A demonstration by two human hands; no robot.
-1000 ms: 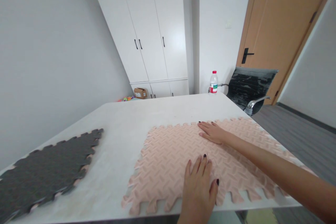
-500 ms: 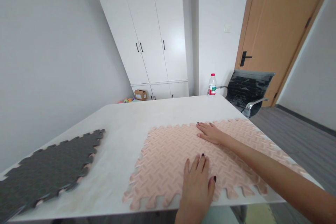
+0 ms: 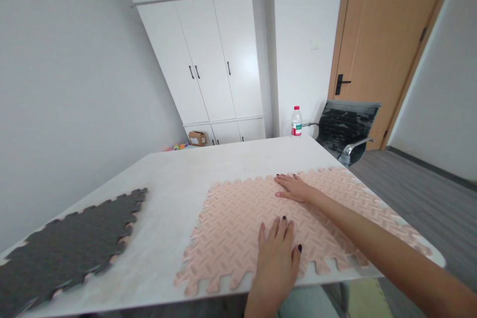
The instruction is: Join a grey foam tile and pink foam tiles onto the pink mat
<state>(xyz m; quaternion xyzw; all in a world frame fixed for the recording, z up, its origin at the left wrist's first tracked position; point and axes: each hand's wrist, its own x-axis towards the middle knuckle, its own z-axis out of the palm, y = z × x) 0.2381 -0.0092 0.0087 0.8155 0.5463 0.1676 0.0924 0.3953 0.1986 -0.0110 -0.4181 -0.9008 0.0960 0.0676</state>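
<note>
Pink foam puzzle mat (image 3: 231, 228) with a raised tread pattern and toothed edges lies flat on the white table. It stretches to the right as one surface, apparently of joined tiles; the seam is partly hidden under my hands. My left hand (image 3: 276, 253) rests palm down on the mat near its front edge, fingers spread. Farther back, my right hand (image 3: 294, 189) lies flat near the mat's far edge, fingers stretched out to the left. Neither hand grips anything.
A dark grey foam mat (image 3: 74, 243) with toothed edges lies at the table's left. At the far right corner stands a red-capped bottle (image 3: 296, 121), with a black chair (image 3: 346, 126) behind. Beyond the white table (image 3: 194, 166) are a cardboard box (image 3: 197, 138) and a white cabinet (image 3: 208, 59).
The camera view has shifted slightly. Both hands stay pressed flat at about the same spots on the pink mat.
</note>
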